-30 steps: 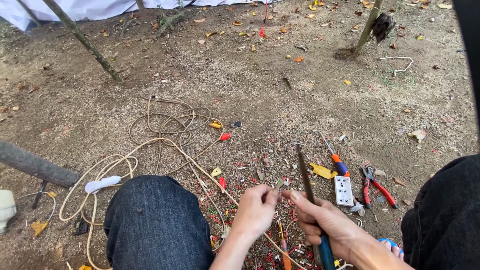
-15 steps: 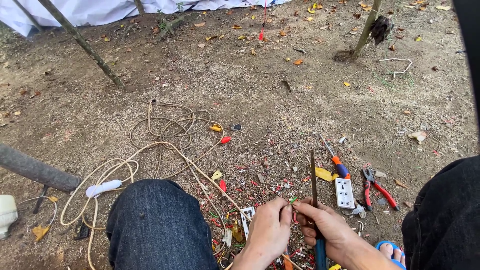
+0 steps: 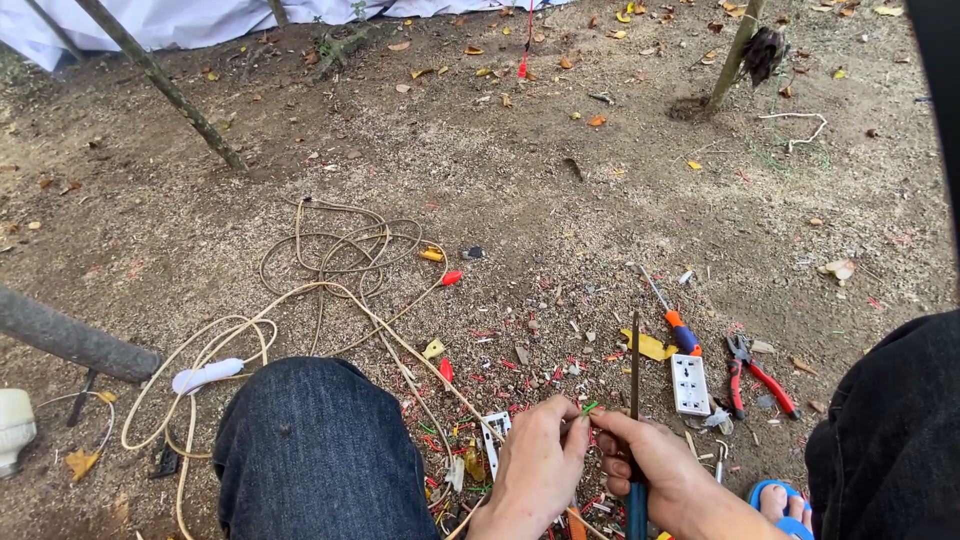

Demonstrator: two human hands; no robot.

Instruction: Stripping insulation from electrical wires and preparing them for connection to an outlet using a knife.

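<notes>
At the bottom of the view we see the left hand [image 3: 535, 470] and the right hand [image 3: 655, 465] close together, the fingertips almost meeting. The left hand pinches a thin green wire end [image 3: 590, 408] between thumb and finger. The right hand is closed around a tool with a blue handle [image 3: 637, 505], and its dark thin blade [image 3: 635, 365] stands up just beside the wire end. We cannot tell if the right fingers also touch the wire.

On the left is a knee in dark jeans [image 3: 320, 450]; on the right edge a second dark trouser leg [image 3: 890, 430], and below it a foot in a blue sandal [image 3: 785, 505].

On the dirt ground [image 3: 500, 180] just beyond the hands lie a white socket plate [image 3: 690, 383], an orange-handled screwdriver [image 3: 675, 320], red-handled pliers [image 3: 755, 370] and many small red and yellow wire scraps. A small white part [image 3: 495, 432] lies just left of the left hand.

Further left, a long beige cable [image 3: 330, 255] makes loose coils, with a white plug piece [image 3: 207, 375] near the knee.

Far away we see dry leaves, thin tree stems and a white sheet [image 3: 200, 15].
</notes>
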